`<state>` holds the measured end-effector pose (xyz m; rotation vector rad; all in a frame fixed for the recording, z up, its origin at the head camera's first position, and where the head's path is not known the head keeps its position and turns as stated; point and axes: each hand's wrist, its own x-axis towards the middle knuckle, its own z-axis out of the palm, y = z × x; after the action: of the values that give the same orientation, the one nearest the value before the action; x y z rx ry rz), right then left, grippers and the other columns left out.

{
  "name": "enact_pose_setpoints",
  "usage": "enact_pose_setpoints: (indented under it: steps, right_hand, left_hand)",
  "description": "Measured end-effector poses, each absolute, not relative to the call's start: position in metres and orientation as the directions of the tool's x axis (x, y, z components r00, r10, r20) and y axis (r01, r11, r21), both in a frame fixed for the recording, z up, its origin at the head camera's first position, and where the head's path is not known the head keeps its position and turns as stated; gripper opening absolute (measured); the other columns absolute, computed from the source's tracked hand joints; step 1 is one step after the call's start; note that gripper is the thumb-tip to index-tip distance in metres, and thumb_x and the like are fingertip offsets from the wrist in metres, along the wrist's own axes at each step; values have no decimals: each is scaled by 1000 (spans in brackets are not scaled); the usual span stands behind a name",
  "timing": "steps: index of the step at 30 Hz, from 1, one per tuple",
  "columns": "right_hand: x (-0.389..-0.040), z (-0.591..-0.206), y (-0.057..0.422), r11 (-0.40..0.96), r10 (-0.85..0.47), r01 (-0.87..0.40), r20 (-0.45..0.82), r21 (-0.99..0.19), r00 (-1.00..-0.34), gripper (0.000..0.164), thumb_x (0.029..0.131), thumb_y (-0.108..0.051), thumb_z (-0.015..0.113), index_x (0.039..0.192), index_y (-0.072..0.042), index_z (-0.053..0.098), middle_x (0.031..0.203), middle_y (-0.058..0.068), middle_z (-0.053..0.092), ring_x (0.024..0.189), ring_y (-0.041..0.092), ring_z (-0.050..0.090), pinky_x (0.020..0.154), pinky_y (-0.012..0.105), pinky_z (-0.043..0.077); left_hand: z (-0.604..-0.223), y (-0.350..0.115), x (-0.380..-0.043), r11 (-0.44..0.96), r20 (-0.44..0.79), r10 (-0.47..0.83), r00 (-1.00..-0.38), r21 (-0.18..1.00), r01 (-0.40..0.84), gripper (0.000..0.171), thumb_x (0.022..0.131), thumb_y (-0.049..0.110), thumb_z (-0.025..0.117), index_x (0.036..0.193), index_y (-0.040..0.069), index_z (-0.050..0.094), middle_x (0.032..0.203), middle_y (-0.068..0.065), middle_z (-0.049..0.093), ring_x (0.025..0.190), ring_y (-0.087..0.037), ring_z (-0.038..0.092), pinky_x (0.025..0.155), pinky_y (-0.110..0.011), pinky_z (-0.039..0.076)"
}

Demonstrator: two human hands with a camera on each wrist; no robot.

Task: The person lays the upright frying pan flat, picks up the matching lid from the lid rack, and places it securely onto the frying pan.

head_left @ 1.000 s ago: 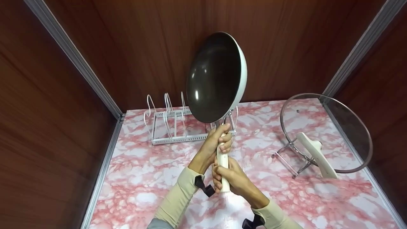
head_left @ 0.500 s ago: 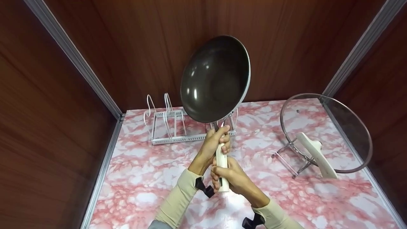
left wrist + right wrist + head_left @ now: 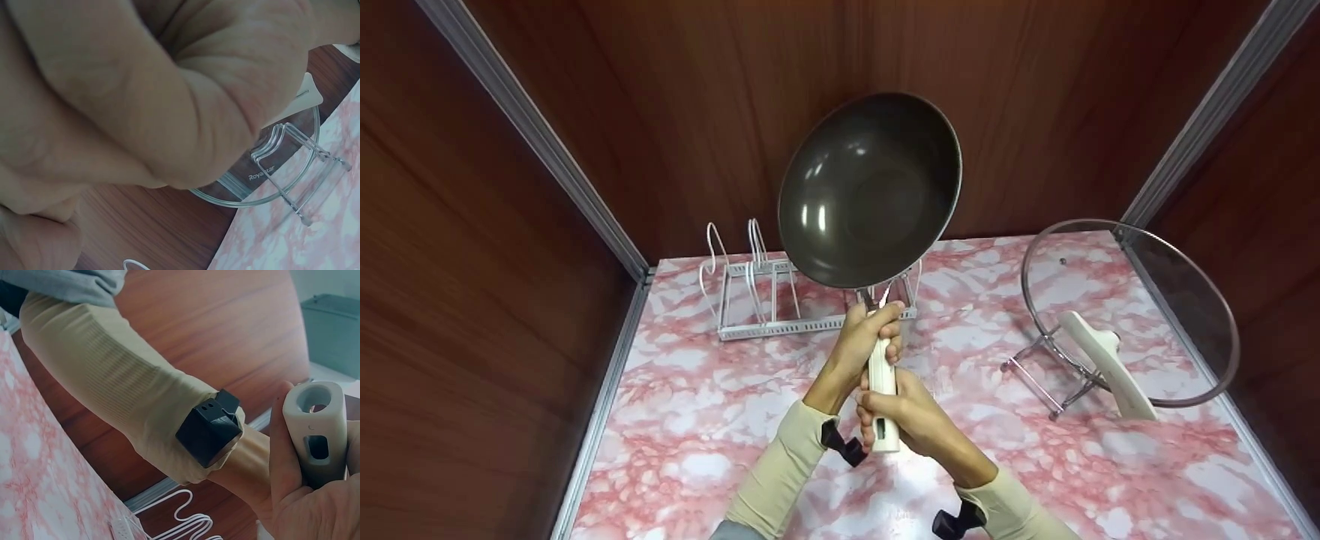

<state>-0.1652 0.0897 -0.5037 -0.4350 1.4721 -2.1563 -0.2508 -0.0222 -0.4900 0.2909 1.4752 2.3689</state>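
Observation:
In the head view a deep frying pan (image 3: 874,195) with a dark inside is held up, bowl away from me and tilted, its inside facing me. Both hands grip its cream handle (image 3: 883,375). My left hand (image 3: 859,341) wraps the part nearest the bowl, thumb along the top. Just below, my right hand (image 3: 911,412) curls round the lower part, leaving the slotted end sticking out. The right wrist view shows the handle's hollow end (image 3: 318,427) in the palm. Fingers of the left hand (image 3: 140,107) fill much of the left wrist view, hiding the pan there.
Behind the pan, partly covered by it, a white wire rack (image 3: 780,328) stands on the pink marbled table (image 3: 697,420). A glass lid (image 3: 1174,330) with a cream handle leans on a chrome wire stand (image 3: 1035,386) at right. Dark wood panels (image 3: 660,112) enclose the table.
The pan has turned about its handle, so its inside faces me more squarely and the white outer side has gone from sight. Its top edge sits slightly lower. Both hands keep their grip.

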Motion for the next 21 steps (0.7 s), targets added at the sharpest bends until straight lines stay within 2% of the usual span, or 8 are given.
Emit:
enact_pose_setpoints:
  steps: [7, 21]
  right_hand:
    - [-164, -505, 90, -300, -575, 221, -9, -928, -818, 14, 100, -2, 57, 104, -2, 44, 70, 2, 61, 53, 13, 67, 54, 36, 62]
    - [-165, -505, 91, -285, -593, 245, -31, -927, -805, 16, 98, -1, 60, 109, -1, 47, 72, 4, 65, 58, 16, 72, 59, 37, 65]
  left_hand:
    - [-489, -24, -247, -357, -31, 355, -934, 919, -166, 38, 104, 15, 57, 69, 18, 43, 55, 9, 44, 42, -6, 51, 43, -21, 46]
    - [-488, -26, -243, -290, -62, 304, -951, 944, -155, 30, 96, 11, 57, 68, 16, 48, 56, 6, 48, 41, -9, 54, 41, -23, 50]
